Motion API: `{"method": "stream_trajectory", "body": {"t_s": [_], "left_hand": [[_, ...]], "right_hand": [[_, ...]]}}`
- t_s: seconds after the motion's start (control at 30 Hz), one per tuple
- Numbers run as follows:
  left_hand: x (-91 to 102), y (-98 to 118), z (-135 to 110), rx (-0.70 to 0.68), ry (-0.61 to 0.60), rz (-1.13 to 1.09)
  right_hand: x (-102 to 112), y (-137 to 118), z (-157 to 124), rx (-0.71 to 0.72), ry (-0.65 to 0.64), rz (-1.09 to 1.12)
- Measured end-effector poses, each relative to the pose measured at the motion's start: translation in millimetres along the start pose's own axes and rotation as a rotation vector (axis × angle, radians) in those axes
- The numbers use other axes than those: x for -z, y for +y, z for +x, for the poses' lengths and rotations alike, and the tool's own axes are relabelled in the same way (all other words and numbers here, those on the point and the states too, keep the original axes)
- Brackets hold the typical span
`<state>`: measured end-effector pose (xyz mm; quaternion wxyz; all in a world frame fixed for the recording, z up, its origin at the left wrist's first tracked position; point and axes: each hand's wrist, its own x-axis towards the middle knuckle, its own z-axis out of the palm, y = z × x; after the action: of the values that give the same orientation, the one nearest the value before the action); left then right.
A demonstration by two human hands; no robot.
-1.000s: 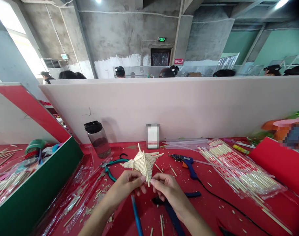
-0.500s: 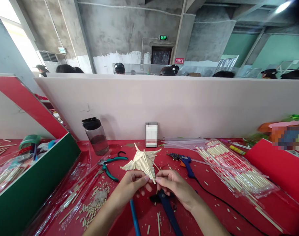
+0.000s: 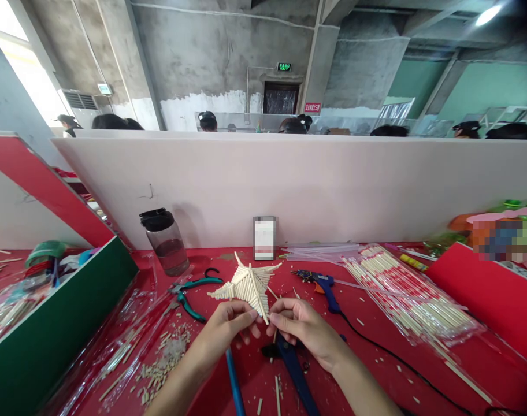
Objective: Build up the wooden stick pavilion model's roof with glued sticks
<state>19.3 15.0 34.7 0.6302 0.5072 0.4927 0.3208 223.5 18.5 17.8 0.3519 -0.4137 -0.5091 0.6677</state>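
Note:
A star built from pale wooden sticks is held up over the red table, one point facing me. My left hand pinches its lower left edge between thumb and fingers. At the star's near tip, the thumb and fingers of my right hand are closed on it. Below my right hand lies a dark blue-handled cutting tool, its head partly hidden. A blue rod-like handle lies between my forearms. Teal-handled pliers lie open to the left, and a blue glue gun rests to the right.
Bundled sticks in plastic lie at the right. A bottle and an upright blurred card or phone stand before the white partition. Stick offcuts lie left. A green-sided box and a red panel flank the table.
The whole view has shifted slightly, so things appear a little further left. Both hands keep their hold on the star, with barely any change in their pose.

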Motion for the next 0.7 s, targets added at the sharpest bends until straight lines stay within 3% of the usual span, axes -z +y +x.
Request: {"method": "stream_trajectory", "body": {"t_s": [0.7], "left_hand": [[11.5,5,-5,0.076,-0.045,-0.124]], "right_hand": [[-23,3,4,0.001,0.088,0.112]]}}
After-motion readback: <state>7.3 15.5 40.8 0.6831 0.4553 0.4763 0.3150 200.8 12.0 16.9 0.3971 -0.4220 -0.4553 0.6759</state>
